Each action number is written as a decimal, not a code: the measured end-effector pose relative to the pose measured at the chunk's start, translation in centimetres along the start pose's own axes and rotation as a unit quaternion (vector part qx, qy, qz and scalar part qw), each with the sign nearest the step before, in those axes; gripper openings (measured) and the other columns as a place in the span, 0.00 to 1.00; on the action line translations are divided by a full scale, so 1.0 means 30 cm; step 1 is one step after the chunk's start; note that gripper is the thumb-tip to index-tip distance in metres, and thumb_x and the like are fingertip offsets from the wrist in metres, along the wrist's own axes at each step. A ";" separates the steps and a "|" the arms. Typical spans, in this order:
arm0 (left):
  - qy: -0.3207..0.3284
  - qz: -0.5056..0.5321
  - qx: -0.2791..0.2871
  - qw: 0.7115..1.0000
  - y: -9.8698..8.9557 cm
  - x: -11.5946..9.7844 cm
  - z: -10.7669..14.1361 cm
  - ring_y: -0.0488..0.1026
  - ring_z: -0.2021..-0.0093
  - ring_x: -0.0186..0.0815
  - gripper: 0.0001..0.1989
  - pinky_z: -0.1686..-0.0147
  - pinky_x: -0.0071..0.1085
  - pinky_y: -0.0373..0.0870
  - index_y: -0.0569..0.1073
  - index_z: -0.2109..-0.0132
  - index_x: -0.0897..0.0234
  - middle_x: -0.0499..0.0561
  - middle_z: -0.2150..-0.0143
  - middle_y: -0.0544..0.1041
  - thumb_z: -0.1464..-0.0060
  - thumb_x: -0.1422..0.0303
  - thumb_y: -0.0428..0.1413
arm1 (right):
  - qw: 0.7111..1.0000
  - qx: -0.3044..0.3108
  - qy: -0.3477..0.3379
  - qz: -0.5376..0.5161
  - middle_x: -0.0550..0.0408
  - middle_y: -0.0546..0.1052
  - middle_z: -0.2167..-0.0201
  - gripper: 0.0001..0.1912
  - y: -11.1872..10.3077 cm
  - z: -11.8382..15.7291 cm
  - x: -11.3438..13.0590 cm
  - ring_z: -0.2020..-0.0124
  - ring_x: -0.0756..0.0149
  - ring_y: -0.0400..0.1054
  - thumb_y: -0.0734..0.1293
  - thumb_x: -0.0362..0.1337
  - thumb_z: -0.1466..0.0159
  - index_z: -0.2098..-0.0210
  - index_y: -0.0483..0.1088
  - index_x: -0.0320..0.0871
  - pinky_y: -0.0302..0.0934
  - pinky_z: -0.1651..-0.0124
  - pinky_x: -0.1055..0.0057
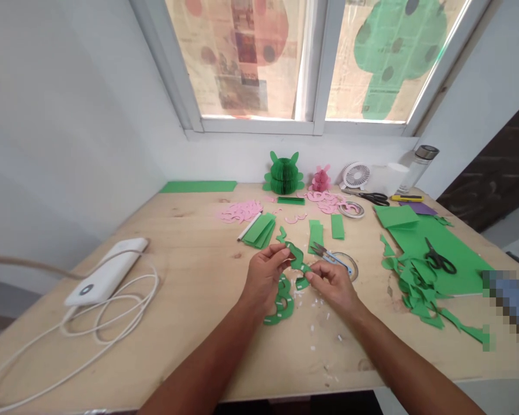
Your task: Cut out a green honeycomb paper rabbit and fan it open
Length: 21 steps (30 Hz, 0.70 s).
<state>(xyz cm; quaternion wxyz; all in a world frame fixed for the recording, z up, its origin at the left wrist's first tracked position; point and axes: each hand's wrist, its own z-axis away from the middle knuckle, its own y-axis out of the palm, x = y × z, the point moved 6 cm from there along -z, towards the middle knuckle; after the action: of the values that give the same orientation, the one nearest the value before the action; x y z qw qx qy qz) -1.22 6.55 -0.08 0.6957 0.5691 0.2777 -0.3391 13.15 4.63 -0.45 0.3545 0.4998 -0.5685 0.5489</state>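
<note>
Head view: my left hand point(266, 276) and my right hand point(333, 282) both pinch a curved green paper cutout point(297, 257) between thumb and fingers, above the wooden desk point(177, 230). Just below my left hand lies a chain of green paper curves point(282, 305) dotted with white tape, while small scissors point(321, 251) and a tape roll point(345, 266) sit just beyond my right hand.

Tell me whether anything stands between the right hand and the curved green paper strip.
Nothing visible does. The right hand is already at the curved green paper strip, its fingertips against the strip's lower end, and the left hand holds the strip too. The small blue-handled scissors lie beyond the right hand, not between.
</note>
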 end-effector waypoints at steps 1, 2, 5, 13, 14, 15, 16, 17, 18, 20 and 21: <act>0.003 -0.001 -0.003 1.000 -0.002 0.000 0.000 0.71 0.72 0.31 0.10 0.69 0.26 0.65 0.75 0.72 0.68 0.48 0.75 0.75 0.67 0.72 0.66 | 1.000 0.003 0.000 0.000 0.61 0.61 0.84 0.14 0.002 0.000 -0.002 0.80 0.72 0.54 0.65 0.45 0.43 0.78 0.66 0.41 0.49 0.77 0.74; 0.005 -0.001 -0.008 1.000 -0.003 0.000 0.000 0.71 0.73 0.30 0.10 0.69 0.26 0.65 0.75 0.72 0.68 0.48 0.76 0.75 0.67 0.72 0.66 | 1.000 0.006 0.000 -0.001 0.61 0.61 0.84 0.15 0.005 0.000 -0.004 0.80 0.72 0.53 0.65 0.45 0.43 0.79 0.66 0.41 0.49 0.77 0.74; 0.004 0.005 -0.020 1.000 -0.008 0.004 0.001 0.71 0.73 0.30 0.10 0.69 0.26 0.65 0.75 0.72 0.68 0.47 0.76 0.74 0.67 0.72 0.65 | 1.000 0.013 0.003 -0.005 0.61 0.61 0.84 0.15 0.011 -0.001 -0.011 0.80 0.73 0.53 0.65 0.45 0.43 0.79 0.65 0.41 0.48 0.77 0.75; 0.000 0.003 -0.004 1.000 0.000 -0.001 0.000 0.71 0.73 0.29 0.13 0.69 0.26 0.66 0.77 0.69 0.67 0.47 0.74 0.75 0.65 0.68 0.66 | 1.000 0.010 0.010 0.000 0.61 0.60 0.84 0.15 0.008 -0.001 -0.006 0.80 0.73 0.53 0.65 0.45 0.43 0.80 0.65 0.41 0.48 0.78 0.75; 0.007 0.001 -0.005 1.000 0.000 -0.005 0.000 0.70 0.74 0.29 0.12 0.69 0.26 0.66 0.77 0.69 0.68 0.47 0.75 0.75 0.65 0.68 0.66 | 1.000 0.012 0.009 0.004 0.61 0.60 0.84 0.15 0.009 0.000 -0.003 0.81 0.73 0.53 0.65 0.44 0.43 0.80 0.65 0.41 0.48 0.78 0.75; 0.014 -0.001 -0.007 1.000 -0.002 -0.009 0.000 0.70 0.74 0.28 0.11 0.69 0.26 0.66 0.76 0.71 0.68 0.47 0.76 0.74 0.65 0.68 0.66 | 1.000 0.015 0.007 0.008 0.61 0.61 0.84 0.14 0.010 0.001 0.000 0.81 0.73 0.53 0.64 0.43 0.43 0.80 0.65 0.41 0.48 0.79 0.75; 0.020 0.001 -0.011 1.000 -0.005 -0.012 0.000 0.69 0.75 0.28 0.10 0.69 0.26 0.66 0.76 0.72 0.68 0.46 0.77 0.73 0.65 0.68 0.66 | 1.000 0.017 0.005 0.012 0.61 0.61 0.84 0.13 0.011 0.001 0.003 0.81 0.73 0.53 0.64 0.43 0.43 0.79 0.65 0.41 0.48 0.79 0.75; 0.024 0.004 -0.015 1.000 -0.009 -0.015 0.000 0.69 0.75 0.28 0.10 0.69 0.26 0.66 0.75 0.73 0.68 0.46 0.77 0.73 0.65 0.69 0.66 | 1.000 0.018 0.003 0.018 0.61 0.61 0.84 0.13 0.012 0.002 0.006 0.81 0.73 0.53 0.64 0.42 0.43 0.79 0.65 0.41 0.48 0.79 0.75; 0.025 0.008 -0.017 1.000 -0.012 -0.015 -0.001 0.68 0.76 0.27 0.10 0.70 0.26 0.66 0.75 0.74 0.68 0.46 0.78 0.72 0.66 0.69 0.67 | 1.000 0.019 0.001 0.023 0.61 0.61 0.84 0.12 0.014 0.003 0.008 0.81 0.73 0.53 0.64 0.41 0.43 0.79 0.65 0.41 0.48 0.79 0.75; 0.022 0.015 -0.020 0.999 -0.017 -0.014 -0.001 0.68 0.75 0.27 0.10 0.70 0.26 0.66 0.74 0.75 0.67 0.45 0.77 0.72 0.67 0.70 0.67 | 0.999 0.022 -0.003 0.030 0.61 0.61 0.84 0.12 0.016 0.004 0.010 0.80 0.73 0.53 0.64 0.41 0.43 0.79 0.66 0.41 0.47 0.78 0.75; 0.021 0.016 -0.021 0.999 -0.019 -0.014 -0.002 0.68 0.75 0.27 0.10 0.70 0.26 0.66 0.74 0.76 0.67 0.45 0.77 0.72 0.67 0.70 0.67 | 0.999 0.024 -0.003 0.031 0.61 0.61 0.84 0.12 0.018 0.004 0.009 0.80 0.73 0.53 0.64 0.41 0.43 0.79 0.65 0.41 0.47 0.78 0.75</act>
<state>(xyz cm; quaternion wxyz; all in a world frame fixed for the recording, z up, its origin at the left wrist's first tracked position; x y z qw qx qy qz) -1.92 6.59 -0.11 0.7068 0.5659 0.2901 -0.3098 12.58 4.40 -0.35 0.3243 0.4918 -0.5713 0.5715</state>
